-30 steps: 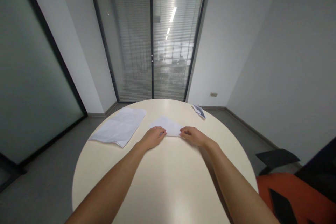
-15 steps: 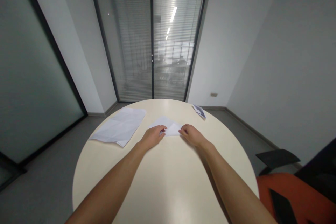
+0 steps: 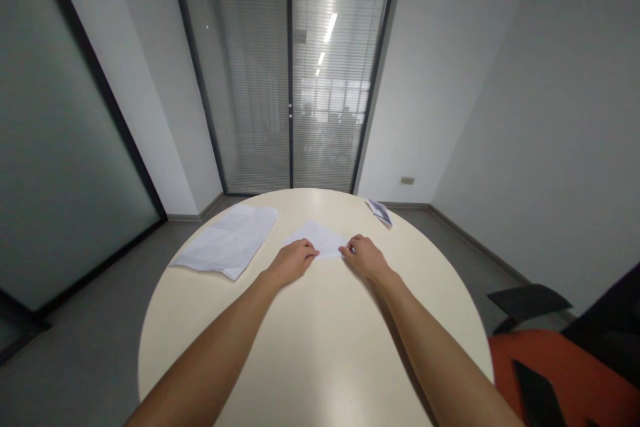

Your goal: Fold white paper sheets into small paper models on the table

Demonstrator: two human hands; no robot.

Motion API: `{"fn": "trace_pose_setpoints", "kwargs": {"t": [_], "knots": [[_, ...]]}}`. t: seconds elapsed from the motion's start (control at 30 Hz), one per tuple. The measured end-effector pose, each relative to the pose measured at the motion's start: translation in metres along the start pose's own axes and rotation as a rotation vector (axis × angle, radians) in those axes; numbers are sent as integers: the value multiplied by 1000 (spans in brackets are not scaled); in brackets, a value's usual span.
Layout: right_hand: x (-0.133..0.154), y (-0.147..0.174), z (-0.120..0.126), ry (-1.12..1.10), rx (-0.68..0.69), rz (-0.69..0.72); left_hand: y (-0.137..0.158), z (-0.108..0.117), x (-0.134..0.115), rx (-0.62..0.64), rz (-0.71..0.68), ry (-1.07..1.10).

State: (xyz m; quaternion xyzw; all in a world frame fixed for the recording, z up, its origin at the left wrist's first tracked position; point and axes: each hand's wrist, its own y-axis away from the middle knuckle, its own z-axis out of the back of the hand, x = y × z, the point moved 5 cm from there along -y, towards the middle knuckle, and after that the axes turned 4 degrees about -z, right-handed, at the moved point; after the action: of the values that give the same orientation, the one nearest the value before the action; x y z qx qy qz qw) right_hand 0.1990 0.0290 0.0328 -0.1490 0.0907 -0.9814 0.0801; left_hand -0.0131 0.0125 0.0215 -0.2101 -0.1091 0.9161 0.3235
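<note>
A small white sheet of folded paper (image 3: 323, 239) lies in the middle of the table, its pointed top facing away from me. My left hand (image 3: 293, 261) pinches the paper's near left edge, with thumb and forefinger together. At the near right corner, my right hand (image 3: 367, 258) has its fingers curled and its fingertips closed on the paper. Both hands rest low, close to the tabletop, and cover the sheet's left and right corners.
The round cream table (image 3: 310, 333) carries a stack of large creased white sheets (image 3: 230, 237) on the left. A folded printed paper (image 3: 380, 212) sits near the far right edge. An orange chair (image 3: 565, 373) with black armrests stands at the right.
A raised flap on the small paper now lies flatter. My left fingertips have closed together, and my right fingers have shifted slightly at the corner.
</note>
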Motion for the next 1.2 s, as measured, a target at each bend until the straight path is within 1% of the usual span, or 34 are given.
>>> {"fn": "trace_pose_setpoints", "kwargs": {"t": [0.3, 0.83, 0.93, 1.1, 1.2], "knots": [[4, 3, 1, 8, -4, -39, 1, 2, -4, 11, -26, -10], [4, 5, -2, 20, -31, -21, -1, -3, -3, 18, -31, -48], [8, 5, 0, 23, -22, 49, -1, -4, -3, 21, -40, -52], [24, 8, -4, -20, 7, 297, -1, -1, -9, 3, -86, -62], [27, 8, -11, -90, 15, 373, 0, 2, -17, -4, -140, -77]]}}
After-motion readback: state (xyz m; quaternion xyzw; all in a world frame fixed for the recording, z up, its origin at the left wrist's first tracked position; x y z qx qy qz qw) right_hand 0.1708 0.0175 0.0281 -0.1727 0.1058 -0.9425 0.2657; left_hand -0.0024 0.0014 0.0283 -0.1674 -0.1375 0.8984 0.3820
